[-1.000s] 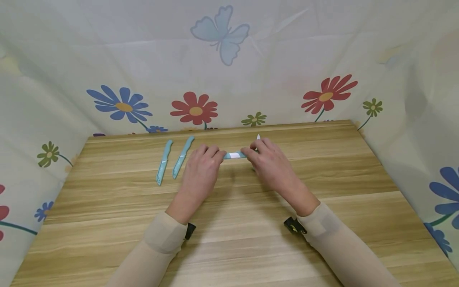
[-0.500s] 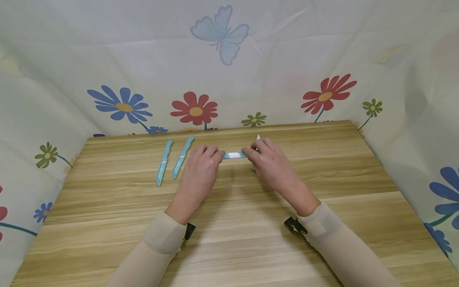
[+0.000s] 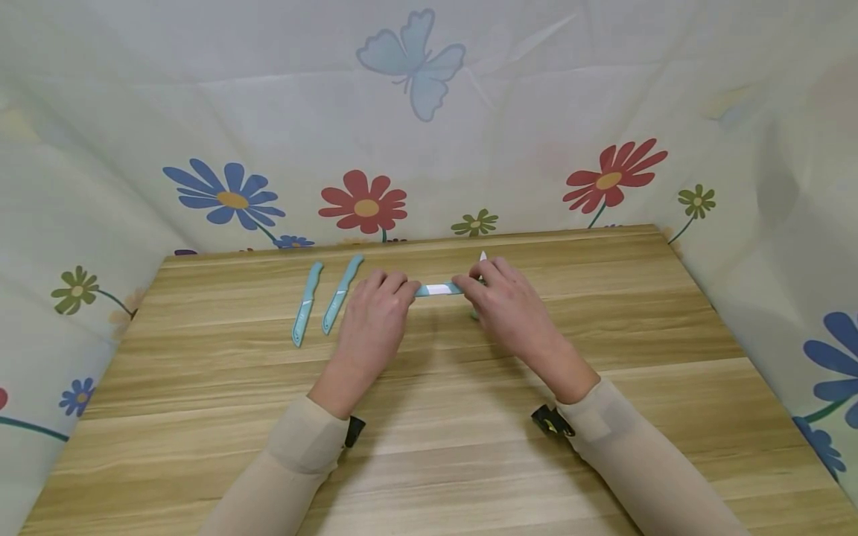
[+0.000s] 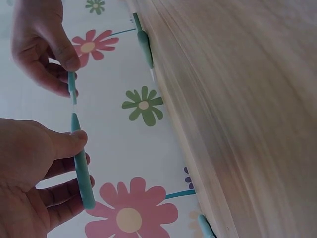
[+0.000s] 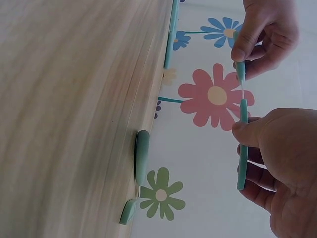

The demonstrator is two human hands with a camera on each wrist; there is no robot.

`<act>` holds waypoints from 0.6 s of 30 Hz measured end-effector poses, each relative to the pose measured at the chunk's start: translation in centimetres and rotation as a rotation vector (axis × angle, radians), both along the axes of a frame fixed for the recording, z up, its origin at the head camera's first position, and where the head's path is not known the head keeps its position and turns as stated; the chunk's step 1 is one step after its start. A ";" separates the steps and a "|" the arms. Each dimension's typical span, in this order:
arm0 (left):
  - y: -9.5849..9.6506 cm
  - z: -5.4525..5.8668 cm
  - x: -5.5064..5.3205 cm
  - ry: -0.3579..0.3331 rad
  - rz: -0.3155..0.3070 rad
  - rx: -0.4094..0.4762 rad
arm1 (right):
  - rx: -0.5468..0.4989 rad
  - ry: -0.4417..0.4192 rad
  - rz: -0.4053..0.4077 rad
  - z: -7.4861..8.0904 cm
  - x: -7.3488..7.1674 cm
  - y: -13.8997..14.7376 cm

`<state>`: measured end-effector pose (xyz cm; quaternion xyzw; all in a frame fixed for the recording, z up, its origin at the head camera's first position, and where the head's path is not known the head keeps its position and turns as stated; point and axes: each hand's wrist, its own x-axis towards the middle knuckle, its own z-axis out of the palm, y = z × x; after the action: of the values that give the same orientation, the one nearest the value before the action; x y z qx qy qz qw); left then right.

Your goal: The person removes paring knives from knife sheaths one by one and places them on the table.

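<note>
Both hands hold one small knife level above the table. My left hand [image 3: 375, 320] pinches its teal handle [image 4: 84, 186], while my right hand [image 3: 509, 309] pinches the teal sheath [image 5: 243, 111] at the other end. A stretch of bare pale blade [image 3: 440, 289] shows between the two. Close by my right hand, on the table, lies a green handle [image 5: 141, 158] with a flat green piece [image 5: 129, 211] and a white pointed tip [image 3: 483, 256]; my hand hides most of these in the head view.
Two teal knives in sheaths, one farther left [image 3: 307, 304] and one nearer [image 3: 342, 295], lie side by side left of my left hand. The wooden table [image 3: 429, 461] meets a flower-print curtain [image 3: 281, 112] at its back and sides.
The strip of bare blade between handle and sheath has grown slightly wider. Both hands stay almost in place, and the knives on the table have not moved.
</note>
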<state>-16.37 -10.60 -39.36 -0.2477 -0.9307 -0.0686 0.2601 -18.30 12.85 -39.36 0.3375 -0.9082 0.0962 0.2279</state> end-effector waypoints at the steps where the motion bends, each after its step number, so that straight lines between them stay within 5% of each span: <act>1: 0.0 0.0 0.0 -0.001 -0.001 0.000 | 0.001 -0.001 0.000 0.0 0.0 0.0; 18: 0.0 0.0 0.0 -0.022 0.013 0.000 | 0.007 -0.008 0.003 0.1 -0.1 0.2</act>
<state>-16.37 -10.62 -39.33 -0.2411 -0.9351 -0.0696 0.2504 -18.38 13.04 -39.25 0.3392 -0.9091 0.0947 0.2227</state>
